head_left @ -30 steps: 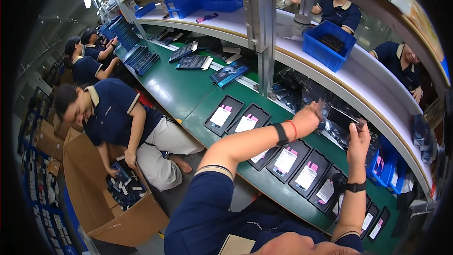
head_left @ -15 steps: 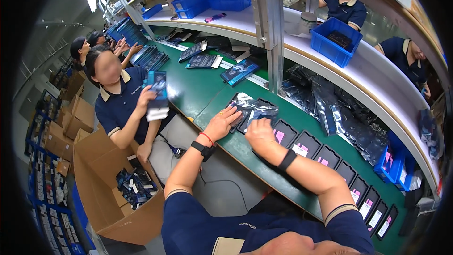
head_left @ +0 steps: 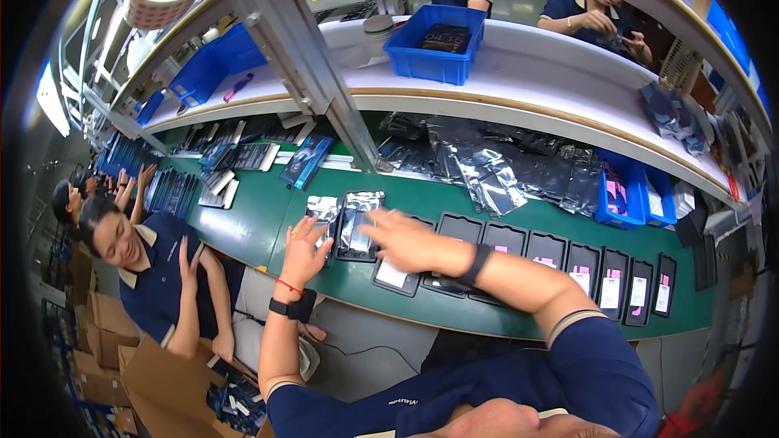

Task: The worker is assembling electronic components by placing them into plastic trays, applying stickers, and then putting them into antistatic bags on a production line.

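Note:
My left hand (head_left: 305, 253) rests with fingers spread at the near end of a silver anti-static bag (head_left: 323, 209), which lies over a black tray at the row's left end. Beside it, a second silver bag (head_left: 363, 204) lies in another black tray (head_left: 357, 255). My right hand (head_left: 410, 245) is over the right side of that second tray, blurred, its fingers apparently stretched out and holding nothing I can see. Under and beside the right hand are more black trays (head_left: 462, 229), several with pink pieces and white labels, in a row to the right.
Loose silver bags (head_left: 487, 174) pile up behind the row, near blue bins (head_left: 614, 209). A shelf (head_left: 519, 103) with a blue bin (head_left: 438, 66) runs above the green table (head_left: 251, 231). A co-worker (head_left: 174, 276) sits at left beside a carton (head_left: 162, 389); blue boxes (head_left: 308, 161) lie farther back.
The view has swung right. My right hand has come off the silver bag and moved right; my left hand has lifted its fingers apart. The co-worker's raised hand no longer shows the blue box.

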The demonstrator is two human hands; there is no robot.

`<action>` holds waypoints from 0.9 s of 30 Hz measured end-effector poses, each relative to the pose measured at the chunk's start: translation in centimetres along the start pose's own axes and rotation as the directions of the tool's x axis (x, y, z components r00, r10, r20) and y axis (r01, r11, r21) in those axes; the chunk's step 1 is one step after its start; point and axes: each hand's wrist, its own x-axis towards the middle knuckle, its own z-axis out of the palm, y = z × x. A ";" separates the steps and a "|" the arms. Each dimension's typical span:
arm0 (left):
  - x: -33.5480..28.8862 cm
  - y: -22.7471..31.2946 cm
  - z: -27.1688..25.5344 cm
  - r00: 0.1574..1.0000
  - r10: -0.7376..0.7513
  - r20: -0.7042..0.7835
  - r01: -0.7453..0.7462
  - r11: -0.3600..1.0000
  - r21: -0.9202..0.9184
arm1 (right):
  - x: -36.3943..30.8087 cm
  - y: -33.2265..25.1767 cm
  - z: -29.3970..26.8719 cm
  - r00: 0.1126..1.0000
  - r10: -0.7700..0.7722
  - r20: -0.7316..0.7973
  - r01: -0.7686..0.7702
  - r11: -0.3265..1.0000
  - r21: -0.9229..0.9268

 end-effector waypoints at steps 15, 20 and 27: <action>17.5 19.2 9.4 0.823 0.496 0.277 -0.360 0.833 -0.421 | -12.8 14.9 -10.4 0.984 0.152 0.093 -0.087 0.865 -0.494; 18.3 19.6 10.3 0.805 0.447 0.390 -0.321 0.881 -0.347 | -12.0 14.2 -11.6 0.983 0.132 0.127 -0.053 0.870 -0.490; 18.0 21.2 10.5 0.814 0.424 0.397 -0.325 0.899 -0.293 | -11.1 17.0 -10.8 0.974 0.215 0.078 -0.167 0.901 -0.400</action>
